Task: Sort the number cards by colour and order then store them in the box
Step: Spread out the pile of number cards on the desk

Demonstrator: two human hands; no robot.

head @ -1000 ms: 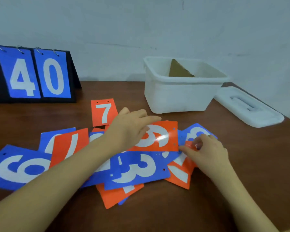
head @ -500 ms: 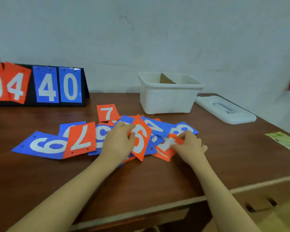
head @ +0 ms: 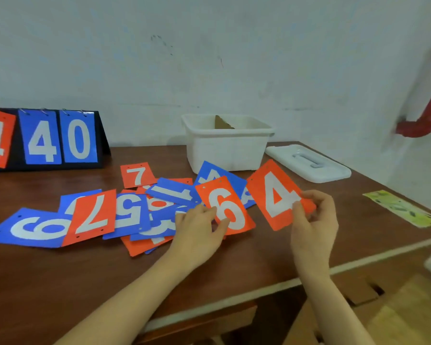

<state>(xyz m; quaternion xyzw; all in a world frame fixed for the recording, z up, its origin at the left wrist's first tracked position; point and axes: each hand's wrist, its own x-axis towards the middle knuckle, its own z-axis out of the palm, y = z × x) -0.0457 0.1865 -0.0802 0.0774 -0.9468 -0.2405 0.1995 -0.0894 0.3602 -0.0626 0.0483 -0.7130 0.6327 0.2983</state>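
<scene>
My left hand [head: 199,230] pinches the lower edge of an orange 6 card [head: 225,204] and holds it upright above the pile. My right hand [head: 314,220] grips an orange 4 card [head: 275,192] by its right edge, lifted off the table. Several blue and orange number cards lie jumbled on the brown table [head: 60,275]: a blue 9 [head: 33,229], an orange 7 [head: 92,216], a blue 5 [head: 128,214], a blue 1 [head: 174,191] and a small orange 7 [head: 137,174]. The open white box [head: 228,150] stands behind the pile.
The box's white lid [head: 309,163] lies to its right. A black flip scoreboard [head: 45,138] with orange and blue digits stands at the back left. A yellow-green paper strip [head: 401,207] lies near the right edge. The table's front edge runs close below my wrists.
Both hands lifted their cards off the pile: the left raised the orange 6 upright, the right pulled out the orange 4 and brought it up to the right.
</scene>
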